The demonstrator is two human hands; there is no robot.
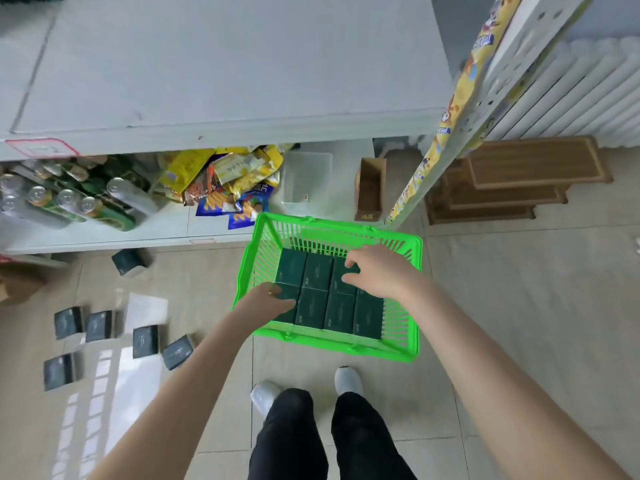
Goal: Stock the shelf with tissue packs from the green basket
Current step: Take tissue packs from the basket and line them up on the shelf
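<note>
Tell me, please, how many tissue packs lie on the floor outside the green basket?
6: one pack by the shelf, five packs clustered nearer, left; more may lie outside the frame.

basket (412,299): green plastic lattice | floor (519,306): glossy tile | cans (65,199): metal

we record a bright green slatted plastic basket (408,251), dark green rectangular tissue packs (317,271), a pale grey metal shelf (221,81), and yellow-and-blue foil snack bags (225,178).
</note>
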